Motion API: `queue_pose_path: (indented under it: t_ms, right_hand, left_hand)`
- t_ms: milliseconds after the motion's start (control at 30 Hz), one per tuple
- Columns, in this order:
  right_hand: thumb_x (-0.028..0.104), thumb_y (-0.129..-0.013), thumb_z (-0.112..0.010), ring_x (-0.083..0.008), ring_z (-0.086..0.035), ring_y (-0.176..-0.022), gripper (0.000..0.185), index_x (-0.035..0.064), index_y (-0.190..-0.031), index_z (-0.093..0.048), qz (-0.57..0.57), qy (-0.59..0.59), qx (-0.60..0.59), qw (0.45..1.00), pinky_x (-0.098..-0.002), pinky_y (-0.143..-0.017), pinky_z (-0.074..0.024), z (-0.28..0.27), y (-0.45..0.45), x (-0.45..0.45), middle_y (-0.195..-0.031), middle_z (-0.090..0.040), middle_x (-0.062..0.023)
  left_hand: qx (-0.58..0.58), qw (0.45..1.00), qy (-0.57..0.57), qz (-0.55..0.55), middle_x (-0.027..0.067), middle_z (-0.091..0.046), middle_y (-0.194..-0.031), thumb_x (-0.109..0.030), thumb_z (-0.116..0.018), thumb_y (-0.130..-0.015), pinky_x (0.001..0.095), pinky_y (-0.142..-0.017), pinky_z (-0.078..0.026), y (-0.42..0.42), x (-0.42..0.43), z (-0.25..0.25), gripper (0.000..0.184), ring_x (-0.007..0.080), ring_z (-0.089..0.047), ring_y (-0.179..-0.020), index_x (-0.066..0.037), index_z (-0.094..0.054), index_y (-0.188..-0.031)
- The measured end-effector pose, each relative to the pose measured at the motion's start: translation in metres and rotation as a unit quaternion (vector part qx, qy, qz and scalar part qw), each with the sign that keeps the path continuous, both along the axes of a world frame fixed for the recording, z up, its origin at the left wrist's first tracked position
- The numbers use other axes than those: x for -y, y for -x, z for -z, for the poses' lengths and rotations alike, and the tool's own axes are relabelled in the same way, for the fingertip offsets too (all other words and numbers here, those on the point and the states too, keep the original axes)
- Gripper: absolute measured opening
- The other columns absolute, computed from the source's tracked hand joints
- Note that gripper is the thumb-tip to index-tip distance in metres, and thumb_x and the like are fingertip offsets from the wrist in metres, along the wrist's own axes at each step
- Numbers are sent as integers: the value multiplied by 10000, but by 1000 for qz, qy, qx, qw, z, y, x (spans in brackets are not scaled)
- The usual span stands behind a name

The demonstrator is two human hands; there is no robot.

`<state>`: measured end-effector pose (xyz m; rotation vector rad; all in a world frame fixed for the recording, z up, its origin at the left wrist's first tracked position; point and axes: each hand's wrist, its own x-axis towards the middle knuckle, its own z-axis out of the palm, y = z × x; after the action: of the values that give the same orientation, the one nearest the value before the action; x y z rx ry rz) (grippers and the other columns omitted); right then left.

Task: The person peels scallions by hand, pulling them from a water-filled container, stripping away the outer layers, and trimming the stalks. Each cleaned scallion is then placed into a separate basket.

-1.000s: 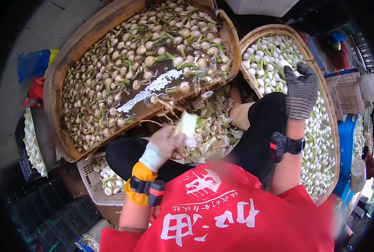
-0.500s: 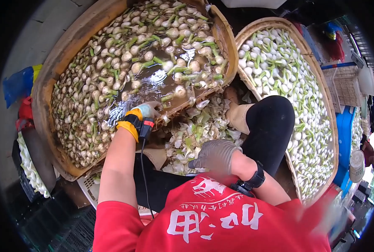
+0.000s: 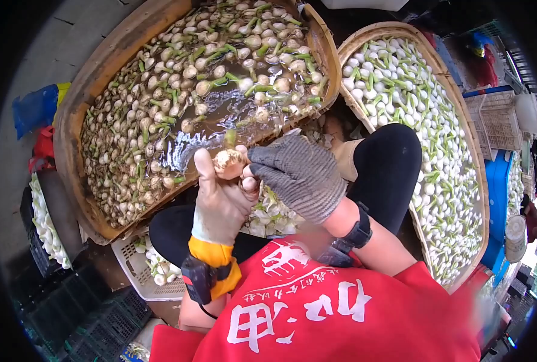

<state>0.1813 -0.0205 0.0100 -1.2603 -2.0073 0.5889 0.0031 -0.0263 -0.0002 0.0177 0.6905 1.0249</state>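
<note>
My left hand (image 3: 220, 196), in a pale glove with a yellow cuff, holds a brownish bulb (image 3: 229, 164) with a short green stem. The bulb's root side faces me, above the near edge of the large wooden tub (image 3: 69, 145). My right hand (image 3: 298, 175), in a grey striped knit glove, is closed with its fingertips at the bulb's right side. Whether it pinches part of the bulb's skin is too small to tell. Unpeeled bulbs (image 3: 159, 78) float in murky water in the tub. Peeled skins (image 3: 271, 214) lie below my hands.
A second wooden tub (image 3: 482, 199) on the right holds white peeled bulbs (image 3: 431, 120). A white plastic basket (image 3: 159, 292) with bulbs stands at the lower left. Blue tubs (image 3: 498, 181) and woven baskets (image 3: 501, 127) stand at the far right. Dark crates (image 3: 108, 326) are at the lower left.
My left hand has come back from the tub's water with a bulb. My right hand, earlier over the right tub and then near my lap, has moved up beside the left.
</note>
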Motion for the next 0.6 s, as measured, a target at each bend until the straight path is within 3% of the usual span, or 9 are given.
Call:
queue_pose_path:
  t_ms: [33,100,167,200,367,500,600]
  right_hand:
    - [213,-832,-669,-289,-623,-830,240,90,-1034,-713,-12,-28,3,1000,-397,-735,-505,-1,0,3,-924,-677,-79]
    - [212,-843,-650,-286,-623,-831,257,80,-1055,-709,-13,-21,-2,1000,-393,-730,-504,-3,0,11,-926,-678,-79]
    - [245,-835,-648,-293,-626,-822,233,96,-1003,-708,-19,-62,58,996,-405,-717,-503,-6,-1,19,-880,-662,-81]
    - [245,-835,-648,-293,-626,-822,233,96,-1003,-708,-19,-65,60,996,-405,-717,-503,-9,-1,23,-880,-662,-81]
    - [339,-783,-679,-322,-610,-758,249,109,-876,-652,-23,-10,100,995,-437,-682,-497,-13,5,36,-785,-605,-98]
    - [283,-778,-689,-311,-607,-749,212,101,-876,-640,-4,13,86,996,-436,-664,-496,-21,3,43,-788,-605,-95]
    - [180,-776,-705,-290,-616,-795,147,93,-859,-621,61,-50,-37,996,-399,-691,-500,-33,-13,32,-839,-625,-83]
  left_hand:
    - [-18,999,8,-37,51,-644,-1130,-650,-457,-921,264,-682,-494,-5,9,1,639,147,-606,-790,-113,-553,-1254]
    - [32,999,-33,-5,70,-637,-1197,-614,-490,-927,273,-710,-503,-6,21,3,609,165,-622,-882,-126,-548,-1287]
    - [-55,997,32,-41,-35,-610,-934,-544,-535,-933,287,-680,-469,-24,25,-26,443,125,-549,-785,-173,-583,-1170]
    - [-31,998,25,-56,-28,-584,-842,-480,-531,-968,295,-680,-475,-17,31,-12,396,131,-548,-759,-130,-582,-1145]
    - [-101,994,-32,-5,-31,-466,-748,-353,-489,-1021,283,-667,-457,-18,39,-30,330,95,-504,-721,-35,-565,-1057]
    - [-160,978,-115,71,-6,-459,-810,-359,-487,-1019,275,-664,-433,-5,48,-37,367,117,-489,-735,-4,-551,-1091]
    - [-13,987,-92,130,154,-584,-1083,-354,-494,-1009,307,-773,-498,4,64,-42,483,260,-594,-949,56,-478,-1264]
